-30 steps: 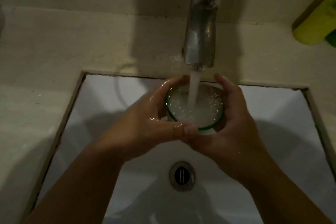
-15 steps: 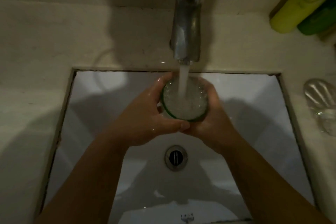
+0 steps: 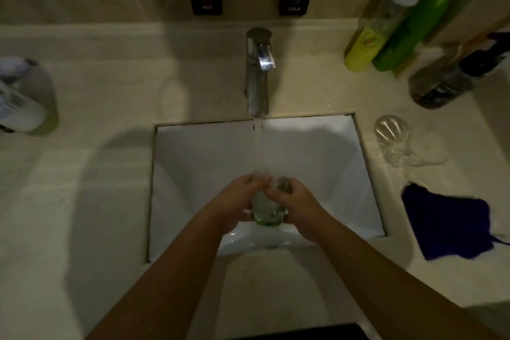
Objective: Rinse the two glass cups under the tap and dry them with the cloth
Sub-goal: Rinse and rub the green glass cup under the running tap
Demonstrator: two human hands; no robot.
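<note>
Over the sink [image 3: 193, 174], under the running tap [image 3: 258, 74], left hand [image 3: 234, 201] and right hand [image 3: 295, 201] both curl fingers round a green-based glass cup [image 3: 267, 211]. Second glass cup [image 3: 397, 141] lies on the counter [image 3: 82, 201], blue cloth [image 3: 452, 226] near it.

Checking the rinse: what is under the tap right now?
Under the tap water falls onto a green-based glass cup held between the left hand and right hand. Fingers and splash hide the cup's mouth.

Green-tinted glass cup [image 3: 267, 210]: gripped between left hand [image 3: 237, 201] and right hand [image 3: 296, 205], under tap [image 3: 258, 72] stream, over sink [image 3: 193, 174]. Second glass cup [image 3: 397, 143] and blue cloth [image 3: 452, 223]: on desk [image 3: 82, 201], right.
</note>
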